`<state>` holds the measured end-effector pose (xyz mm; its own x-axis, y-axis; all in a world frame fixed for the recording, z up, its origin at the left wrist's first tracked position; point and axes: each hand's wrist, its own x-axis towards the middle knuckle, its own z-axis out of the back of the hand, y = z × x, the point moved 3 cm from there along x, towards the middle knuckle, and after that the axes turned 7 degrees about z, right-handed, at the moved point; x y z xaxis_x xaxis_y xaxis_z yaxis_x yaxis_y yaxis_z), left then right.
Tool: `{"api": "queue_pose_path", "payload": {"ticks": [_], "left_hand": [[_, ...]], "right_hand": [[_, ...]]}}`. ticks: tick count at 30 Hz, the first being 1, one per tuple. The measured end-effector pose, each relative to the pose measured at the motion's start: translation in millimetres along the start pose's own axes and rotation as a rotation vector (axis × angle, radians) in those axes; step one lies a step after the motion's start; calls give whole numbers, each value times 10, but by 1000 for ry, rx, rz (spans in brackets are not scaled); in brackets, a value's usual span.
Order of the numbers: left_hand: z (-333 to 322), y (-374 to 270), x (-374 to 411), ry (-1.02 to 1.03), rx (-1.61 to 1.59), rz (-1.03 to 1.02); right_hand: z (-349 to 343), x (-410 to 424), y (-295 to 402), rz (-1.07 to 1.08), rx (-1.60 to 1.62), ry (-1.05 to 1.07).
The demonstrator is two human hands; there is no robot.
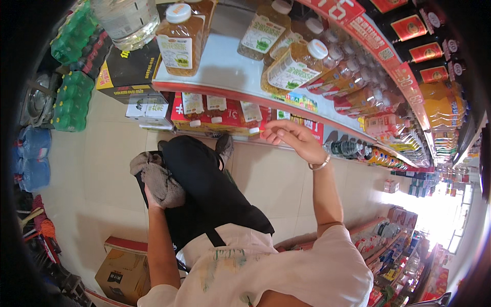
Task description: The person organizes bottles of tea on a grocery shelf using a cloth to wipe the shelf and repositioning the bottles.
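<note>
My left hand (152, 199) holds a bunched grey-brown cloth (163, 184) over my dark trouser leg; the cloth hides most of the fingers. My right hand (294, 141), a bracelet at its wrist, is held out empty with its fingers slightly curled and apart, before the lower shelf level. Near it, several amber drink bottles (251, 112) with white caps point their caps toward the aisle, by a red carton (230, 117). Above, on the white shelf board (218, 57), stand larger amber bottles (176, 46) with white labels and caps.
A black carton (128, 73) with a large clear container (128, 23) on it adjoins the shelf's left end. Packs of green bottles (71, 101) and blue bottles (35, 158) line the left. Behind me are a brown carton (122, 276) and another stocked shelf (391, 264).
</note>
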<state>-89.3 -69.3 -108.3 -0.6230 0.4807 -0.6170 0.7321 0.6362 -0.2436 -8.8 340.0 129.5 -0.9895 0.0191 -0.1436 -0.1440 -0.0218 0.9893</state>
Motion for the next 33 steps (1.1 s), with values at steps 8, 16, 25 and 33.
{"api": "queue_pose_path", "payload": {"ticks": [8,16,25,33], "left_hand": [[47,-78,8,79,-24,54],[93,-162,-11,161,-85,16],[132,-196,-18,101,-106,12],[67,-187,-28,228,-34,20]], "right_hand": [[138,1454,1393,626,-1659,-432],[616,2269,1556,347,-1862,-409],[-45,1748,1559,220,-1725,-174],[-312,177,1391,444,-1110,-537]]}}
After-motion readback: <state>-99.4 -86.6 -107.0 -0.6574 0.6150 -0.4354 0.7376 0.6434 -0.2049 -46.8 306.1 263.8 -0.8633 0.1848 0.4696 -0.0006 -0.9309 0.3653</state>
